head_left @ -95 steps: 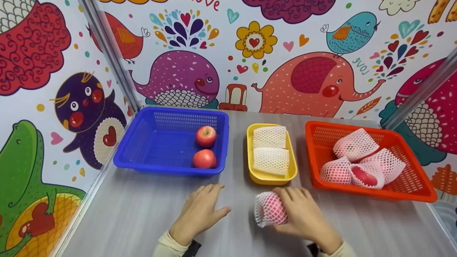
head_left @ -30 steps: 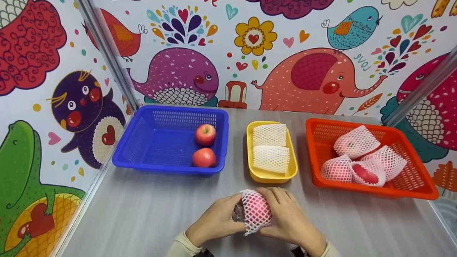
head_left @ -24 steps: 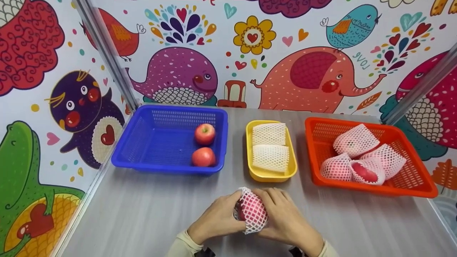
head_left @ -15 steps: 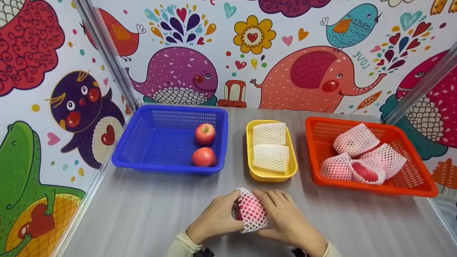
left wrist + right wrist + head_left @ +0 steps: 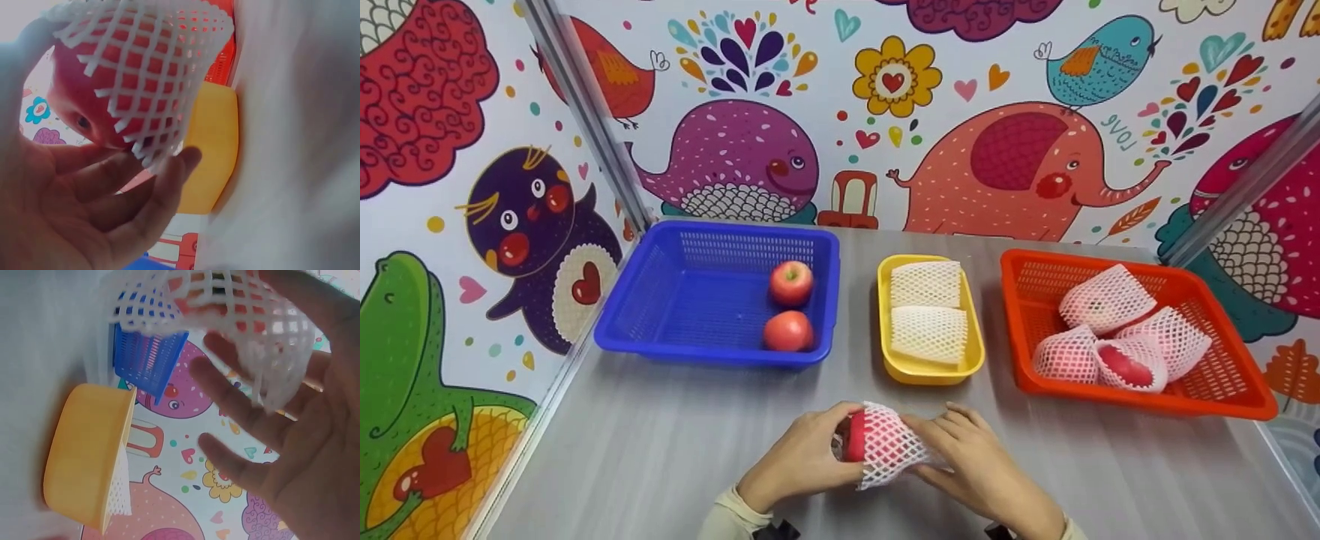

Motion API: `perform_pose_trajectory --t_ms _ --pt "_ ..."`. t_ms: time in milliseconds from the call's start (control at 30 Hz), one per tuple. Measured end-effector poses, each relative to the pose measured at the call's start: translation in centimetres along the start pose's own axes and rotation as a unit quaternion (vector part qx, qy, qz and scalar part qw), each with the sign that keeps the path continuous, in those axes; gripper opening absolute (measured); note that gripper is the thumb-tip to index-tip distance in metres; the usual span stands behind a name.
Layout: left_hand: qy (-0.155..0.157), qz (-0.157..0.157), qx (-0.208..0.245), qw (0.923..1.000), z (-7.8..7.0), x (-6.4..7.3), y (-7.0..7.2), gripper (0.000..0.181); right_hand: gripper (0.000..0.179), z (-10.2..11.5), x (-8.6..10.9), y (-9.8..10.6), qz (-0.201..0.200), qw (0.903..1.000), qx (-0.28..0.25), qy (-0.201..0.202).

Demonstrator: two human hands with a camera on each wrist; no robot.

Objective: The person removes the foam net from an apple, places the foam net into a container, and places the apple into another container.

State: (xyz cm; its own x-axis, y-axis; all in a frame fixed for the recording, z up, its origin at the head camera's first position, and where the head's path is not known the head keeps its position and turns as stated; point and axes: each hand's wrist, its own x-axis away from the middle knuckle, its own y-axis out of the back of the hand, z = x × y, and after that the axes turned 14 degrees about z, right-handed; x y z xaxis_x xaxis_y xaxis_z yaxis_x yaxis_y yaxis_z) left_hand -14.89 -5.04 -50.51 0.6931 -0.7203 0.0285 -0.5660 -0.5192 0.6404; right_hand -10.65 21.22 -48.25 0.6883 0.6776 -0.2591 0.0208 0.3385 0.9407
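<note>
Low over the table's front, my left hand (image 5: 802, 457) holds a red apple (image 5: 856, 435) by its bare left end. A white foam net sleeve (image 5: 889, 446) covers the rest of the apple, its open edge around the fruit's middle. My right hand (image 5: 979, 465) pinches the sleeve's loose right end between thumb and forefinger, its other fingers extended. In the left wrist view the apple's end (image 5: 79, 107) pokes out of the netting above my curled fingers. The right wrist view shows the slack netting (image 5: 275, 343) beside my right palm.
Behind my hands stands a yellow tub (image 5: 931, 373) with two flat net sleeves (image 5: 928, 334). A blue basket (image 5: 712, 356) at left holds two bare apples (image 5: 789, 331). At right, a red basket (image 5: 1140, 401) holds several sleeved apples (image 5: 1106, 300). Printed panels (image 5: 780, 45) enclose the table.
From 3.2 seconds ago, my left hand has come in to grip the apple, which has moved left. Lately the sleeve has slid rightward, baring more of the apple's left end.
</note>
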Motion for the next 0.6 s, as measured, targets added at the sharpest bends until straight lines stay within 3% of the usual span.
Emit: perform_pose_trajectory --t_ms 167,367,600 --pt "0.003 0.006 0.019 0.9998 0.4 0.3 0.3 0.069 0.039 -0.4 -0.1 -0.3 -0.071 0.9967 -0.006 0.04" --pt "0.002 -0.006 0.027 0.9996 0.6 1.0 0.9 0.067 0.038 -0.8 0.2 -0.2 -0.071 0.9966 0.0 0.043" --pt "0.038 -0.025 0.036 0.9983 1.1 1.9 2.0 0.069 0.04 -2.0 0.9 1.1 -0.076 0.9963 0.03 0.029"
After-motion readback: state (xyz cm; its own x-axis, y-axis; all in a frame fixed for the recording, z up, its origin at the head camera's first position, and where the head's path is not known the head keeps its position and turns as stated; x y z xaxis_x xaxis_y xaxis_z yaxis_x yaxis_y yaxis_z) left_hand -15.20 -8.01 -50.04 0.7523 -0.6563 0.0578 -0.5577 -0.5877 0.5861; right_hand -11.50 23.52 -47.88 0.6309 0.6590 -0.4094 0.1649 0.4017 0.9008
